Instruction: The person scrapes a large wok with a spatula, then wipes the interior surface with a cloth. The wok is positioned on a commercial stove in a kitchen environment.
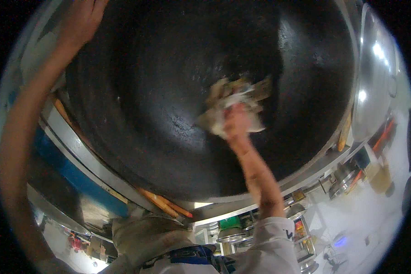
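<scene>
A very large dark wok [157,68] fills most of the view, its inner surface shiny in patches. Inside it, my right hand [238,118] grips a crumpled beige and whitish cloth [214,120], which lies against the pan's surface right of the middle. The hand and cloth are blurred. My left arm stretches up along the left side, and my left hand [84,22] is by the wok's upper left rim. The top edge of the picture cuts off its fingers, so their grip is hidden.
Wooden sticks [161,202] lie under the near rim, and another wooden piece [344,135] sits at the right. A big shiny metal lid or pan [373,78] stands on the far right. Metal shelving with bowls [231,234] and a fan [334,262] appear near the bottom.
</scene>
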The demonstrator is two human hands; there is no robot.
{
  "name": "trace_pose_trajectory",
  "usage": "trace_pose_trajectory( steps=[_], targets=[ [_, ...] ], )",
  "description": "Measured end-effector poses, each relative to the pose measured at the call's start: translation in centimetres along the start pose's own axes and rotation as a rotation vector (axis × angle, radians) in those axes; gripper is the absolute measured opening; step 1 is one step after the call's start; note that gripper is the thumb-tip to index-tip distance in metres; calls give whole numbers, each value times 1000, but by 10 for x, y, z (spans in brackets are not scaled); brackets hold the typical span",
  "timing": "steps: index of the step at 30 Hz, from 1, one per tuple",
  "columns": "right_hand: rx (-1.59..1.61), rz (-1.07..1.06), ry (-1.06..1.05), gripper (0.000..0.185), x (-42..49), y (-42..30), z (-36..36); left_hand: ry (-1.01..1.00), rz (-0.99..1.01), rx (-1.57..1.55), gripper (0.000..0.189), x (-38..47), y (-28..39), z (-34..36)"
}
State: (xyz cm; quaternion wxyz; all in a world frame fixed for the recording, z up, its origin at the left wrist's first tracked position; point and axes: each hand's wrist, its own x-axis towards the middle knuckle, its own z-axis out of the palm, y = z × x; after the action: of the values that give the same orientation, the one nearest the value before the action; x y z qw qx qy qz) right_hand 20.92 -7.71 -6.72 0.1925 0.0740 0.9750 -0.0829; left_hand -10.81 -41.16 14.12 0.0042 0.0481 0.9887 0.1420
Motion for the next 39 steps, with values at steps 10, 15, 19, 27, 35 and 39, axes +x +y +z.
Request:
trace_pose_trajectory(
  steps=[10,15,19,27,35,39],
  targets=[
    [181,-130,362,44,210,-43,-44,12,190,75,50,14,-35,5],
    [135,-75,242,41,67,-30,4,-8,145,-13,50,11,-27,5],
    [474,-97,8,57,44,-170,-5,1,154,29,51,12,-33,12],
    [13,-90,247,35,282,-5,-127,19,318,-115,52,25,-51,23],
    [-114,-164,-178,47,-33,10,-32,44,525,-51,58,17,-47,11],
    [625,-54,-106,65,5,-189,-15,78,580,-68,60,30,-52,16]
  ],
)
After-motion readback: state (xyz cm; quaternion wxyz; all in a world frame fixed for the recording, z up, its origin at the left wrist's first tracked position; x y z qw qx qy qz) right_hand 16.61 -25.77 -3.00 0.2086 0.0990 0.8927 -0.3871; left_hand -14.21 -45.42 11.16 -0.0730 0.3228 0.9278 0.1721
